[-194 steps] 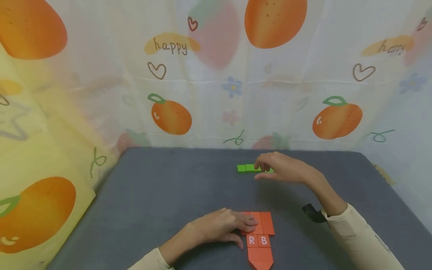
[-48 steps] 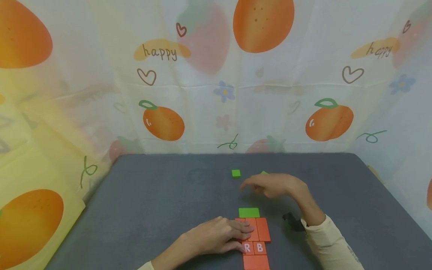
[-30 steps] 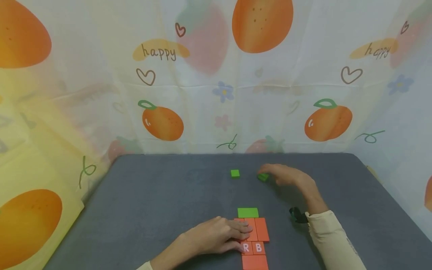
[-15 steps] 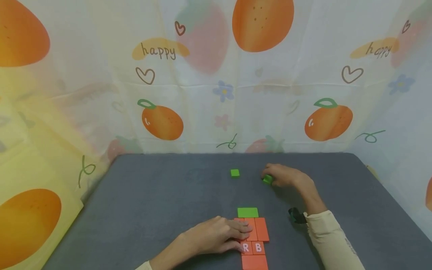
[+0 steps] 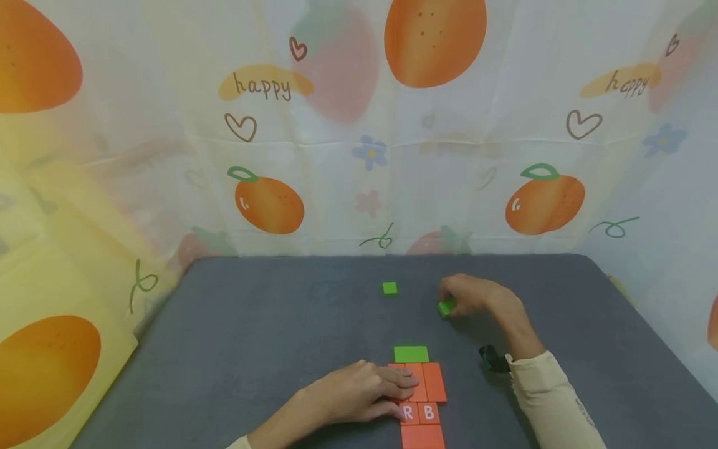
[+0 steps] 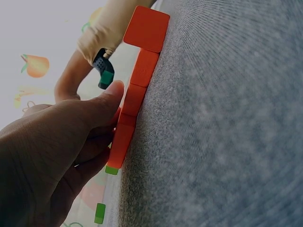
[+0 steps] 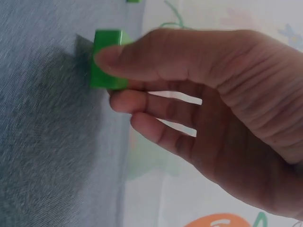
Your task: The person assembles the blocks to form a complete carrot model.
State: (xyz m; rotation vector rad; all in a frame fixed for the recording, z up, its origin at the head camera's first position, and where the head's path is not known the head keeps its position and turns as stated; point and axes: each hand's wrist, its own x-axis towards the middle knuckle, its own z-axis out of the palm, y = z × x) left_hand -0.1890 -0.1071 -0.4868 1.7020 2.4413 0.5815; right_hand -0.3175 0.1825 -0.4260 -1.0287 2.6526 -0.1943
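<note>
My left hand [image 5: 361, 393] rests its fingertips on the flat assembly of orange blocks [image 5: 434, 381], with the thumb near the block lettered R [image 5: 409, 413]. A block lettered B [image 5: 429, 413] sits beside it. A flat green rectangular block [image 5: 411, 354] adjoins the far end of the orange ones. My right hand [image 5: 477, 298] pinches a green block [image 5: 445, 309] between thumb and fingers, close above the table. In the right wrist view the thumb covers part of that green block [image 7: 108, 81]. A small green square block [image 5: 389, 289] lies apart at the back.
The dark grey table [image 5: 269, 324] is backed by a fruit-printed cloth [image 5: 331, 187]. More orange blocks [image 5: 422, 436] run toward me and are cut off by the frame's lower edge. A black wrist camera [image 5: 493, 360] hangs at my right wrist.
The row of green blocks has been split up, one now lying against the orange blocks. Within the last second my right hand has taken hold of another and drawn it slightly nearer.
</note>
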